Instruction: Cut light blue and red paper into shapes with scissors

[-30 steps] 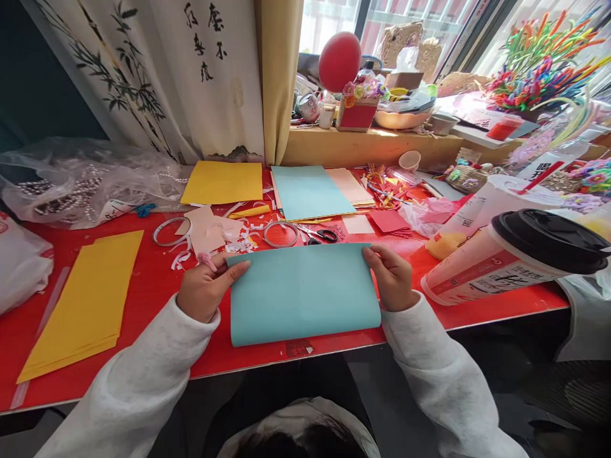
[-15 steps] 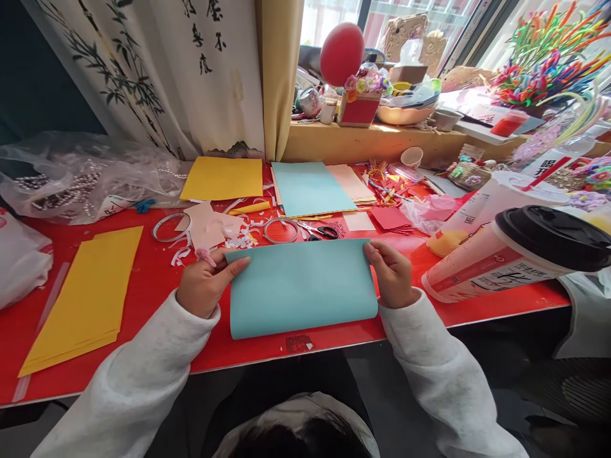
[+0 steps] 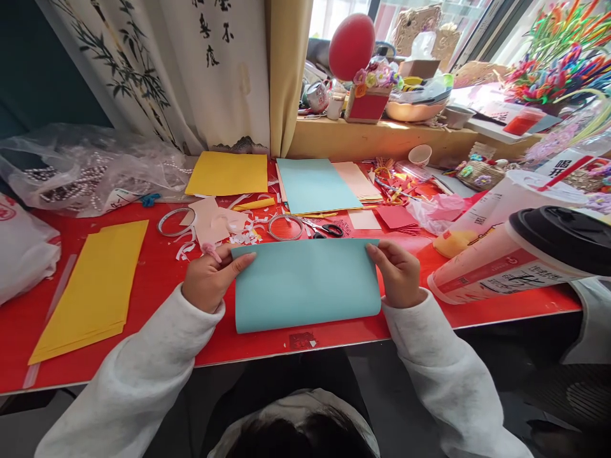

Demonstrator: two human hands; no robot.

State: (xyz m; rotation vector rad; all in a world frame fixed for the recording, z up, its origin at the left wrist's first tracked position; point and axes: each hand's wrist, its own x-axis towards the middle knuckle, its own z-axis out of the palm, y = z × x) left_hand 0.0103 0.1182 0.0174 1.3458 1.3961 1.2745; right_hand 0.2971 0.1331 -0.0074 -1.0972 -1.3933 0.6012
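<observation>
A sheet of light blue paper [image 3: 308, 289] is stretched between my two hands above the front of the red table, its lower side curving round. My left hand [image 3: 210, 277] pinches the upper left corner, thumb on top; a pink ring shows on one finger. At the upper right corner my right hand [image 3: 397, 272] grips the same sheet with its thumb in front. Just beyond the paper lie black-handled scissors [image 3: 329, 229] and a ring-shaped silver band [image 3: 285, 227]. Another blue sheet [image 3: 317, 184] rests on a paper stack farther back.
Yellow paper strips [image 3: 95, 286] lie on the red table [image 3: 162, 331] at left. Pink paper pieces [image 3: 210, 219] and white scraps are scattered mid-table. A large black-lidded cup [image 3: 506, 267] leans at right beside a cup with orange drink [image 3: 491, 210]. A plastic bag of beads [image 3: 90, 172] is back left.
The whole scene has shifted slightly right in the view. Both hands keep their hold on the blue paper, with little change in its shape.
</observation>
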